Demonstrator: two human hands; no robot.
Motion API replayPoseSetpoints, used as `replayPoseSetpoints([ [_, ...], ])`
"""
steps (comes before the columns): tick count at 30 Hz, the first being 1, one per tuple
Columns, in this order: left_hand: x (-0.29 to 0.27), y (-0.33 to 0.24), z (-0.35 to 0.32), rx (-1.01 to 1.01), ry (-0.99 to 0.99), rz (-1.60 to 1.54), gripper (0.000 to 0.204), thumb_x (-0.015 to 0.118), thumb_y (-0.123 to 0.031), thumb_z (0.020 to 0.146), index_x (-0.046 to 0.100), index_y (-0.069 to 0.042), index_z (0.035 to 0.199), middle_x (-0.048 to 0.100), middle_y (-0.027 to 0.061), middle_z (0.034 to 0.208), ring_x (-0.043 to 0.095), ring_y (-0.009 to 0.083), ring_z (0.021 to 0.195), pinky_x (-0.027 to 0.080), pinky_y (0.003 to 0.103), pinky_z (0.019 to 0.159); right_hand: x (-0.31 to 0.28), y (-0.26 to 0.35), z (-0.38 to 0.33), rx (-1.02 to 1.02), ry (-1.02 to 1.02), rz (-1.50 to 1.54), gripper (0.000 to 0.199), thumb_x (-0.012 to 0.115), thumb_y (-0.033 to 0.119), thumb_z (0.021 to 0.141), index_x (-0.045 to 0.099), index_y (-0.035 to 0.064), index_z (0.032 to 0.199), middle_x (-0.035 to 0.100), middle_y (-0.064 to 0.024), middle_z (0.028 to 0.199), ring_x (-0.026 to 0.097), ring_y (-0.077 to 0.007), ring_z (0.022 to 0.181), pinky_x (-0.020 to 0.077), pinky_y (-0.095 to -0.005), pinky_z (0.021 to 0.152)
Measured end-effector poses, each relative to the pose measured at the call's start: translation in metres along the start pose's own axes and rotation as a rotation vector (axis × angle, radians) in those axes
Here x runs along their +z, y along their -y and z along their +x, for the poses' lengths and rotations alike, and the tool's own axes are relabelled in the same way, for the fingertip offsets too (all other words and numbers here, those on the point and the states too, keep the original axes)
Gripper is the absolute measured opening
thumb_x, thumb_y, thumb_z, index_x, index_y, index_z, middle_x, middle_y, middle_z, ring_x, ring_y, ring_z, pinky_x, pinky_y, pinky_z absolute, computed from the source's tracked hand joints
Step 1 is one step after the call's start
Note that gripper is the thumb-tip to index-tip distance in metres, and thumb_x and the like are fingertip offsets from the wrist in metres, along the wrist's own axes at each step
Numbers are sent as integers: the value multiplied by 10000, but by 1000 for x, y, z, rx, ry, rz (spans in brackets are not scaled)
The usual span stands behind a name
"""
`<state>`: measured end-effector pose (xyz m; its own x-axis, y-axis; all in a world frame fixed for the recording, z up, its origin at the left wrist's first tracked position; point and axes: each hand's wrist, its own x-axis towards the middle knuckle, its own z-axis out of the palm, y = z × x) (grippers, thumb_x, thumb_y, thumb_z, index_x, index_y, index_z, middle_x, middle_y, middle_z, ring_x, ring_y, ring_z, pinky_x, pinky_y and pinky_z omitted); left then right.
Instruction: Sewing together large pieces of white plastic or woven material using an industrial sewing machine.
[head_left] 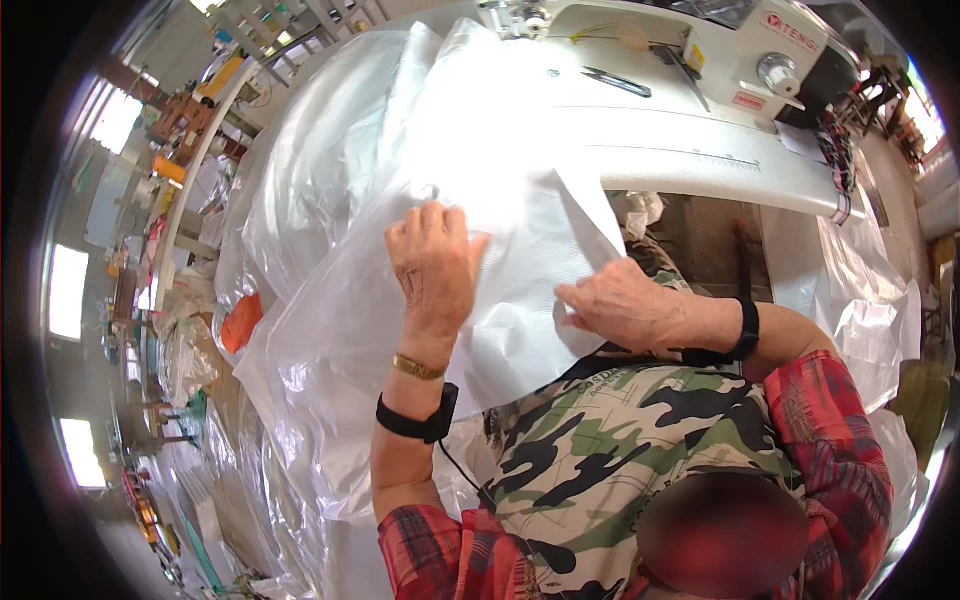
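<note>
A large white woven plastic sheet (520,240) spreads over the front of the sewing table and down across my lap, its upper part washed out by glare. My left hand (435,265) is on the sheet, fingers curled into it near a small pucker and thumb held apart; its fingertips are partly hidden. To the right, my right hand (625,305) pinches the sheet's right edge, where a narrow flap stands folded up. The head of a sewing machine (740,60) stands beyond the sheet at the upper right, its needle area at the top middle.
Black thread snips (617,82) and a pointed metal tool (685,75) lie on the white sewing table (690,155). Clear plastic piles up at the left, beside an orange item (240,323). A long bench (195,180) runs along the far left. More white sheeting (865,310) hangs at the right.
</note>
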<state>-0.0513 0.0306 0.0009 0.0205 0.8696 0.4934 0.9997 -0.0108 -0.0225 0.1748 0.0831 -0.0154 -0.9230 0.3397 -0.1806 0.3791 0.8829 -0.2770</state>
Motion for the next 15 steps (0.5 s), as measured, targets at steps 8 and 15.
replayPoseSetpoints([
  [8,3,8,5,18,-265,123,59,648,-77,860,592,-58,865,580,51,851,570,211,818,428,359,769,12,-43,-20,87,-788,-282,598,760,174,751,495,35,1270,482,-165,1255,490,-298,1150,379,-416,977],
  [15,6,-28,-2,-608,106,-1431,122,622,-94,944,605,14,997,565,-5,728,508,60,629,424,212,609,44,-68,-18,458,-531,615,329,646,220,877,574,0,1109,636,-180,886,616,-366,847,472,-435,757],
])
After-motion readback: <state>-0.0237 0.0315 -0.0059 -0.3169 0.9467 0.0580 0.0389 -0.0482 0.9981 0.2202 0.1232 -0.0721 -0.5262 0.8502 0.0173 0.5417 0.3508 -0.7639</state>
